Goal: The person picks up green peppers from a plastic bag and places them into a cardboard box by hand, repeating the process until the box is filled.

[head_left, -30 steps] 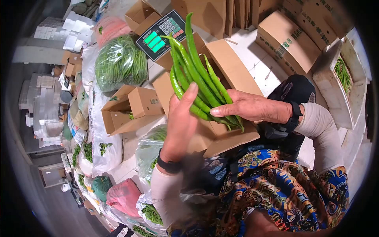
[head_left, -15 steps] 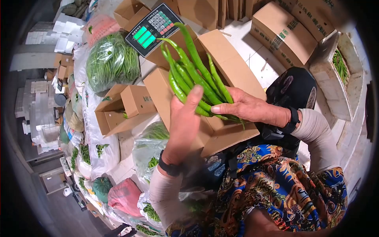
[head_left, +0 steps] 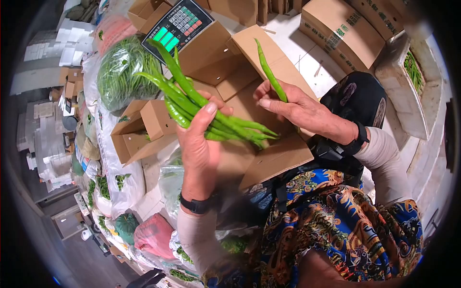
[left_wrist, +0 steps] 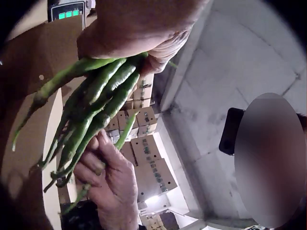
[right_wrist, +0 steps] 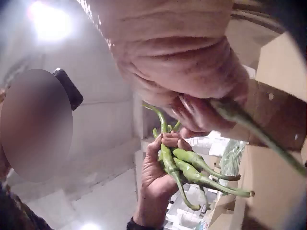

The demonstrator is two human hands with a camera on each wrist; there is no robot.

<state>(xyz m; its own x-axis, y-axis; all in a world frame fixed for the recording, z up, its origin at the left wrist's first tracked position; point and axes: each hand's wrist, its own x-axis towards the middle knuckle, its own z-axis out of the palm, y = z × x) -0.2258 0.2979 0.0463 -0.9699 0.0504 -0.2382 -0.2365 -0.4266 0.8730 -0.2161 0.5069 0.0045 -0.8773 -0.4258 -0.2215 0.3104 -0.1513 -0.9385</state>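
Note:
My left hand [head_left: 199, 153] grips a bunch of several long green chili peppers [head_left: 175, 113], the thumb laid across them. To its right, my right hand [head_left: 312, 113] pinches a single green chili pepper [head_left: 270, 72] that points up and away. Both hands are over an open cardboard box [head_left: 278, 161], its inside partly hidden by the peppers. In the left wrist view the bunch [left_wrist: 108, 110] hangs from the left hand, with the right hand [left_wrist: 115, 184] below it. The single pepper [right_wrist: 264, 132] juts from the right hand in the right wrist view.
Behind the box stands a scale display [head_left: 180, 24] with lit green panels. A clear bag of green peppers [head_left: 122, 74] and a smaller open carton [head_left: 132, 139] are at left. Closed cartons [head_left: 341, 33] and a white foam box [head_left: 403, 91] stand at right.
My hands have parted: the left moved left with the bunch, tilting it leftward, and the right now holds one pepper apart from it. Earlier both hands held the bunch together.

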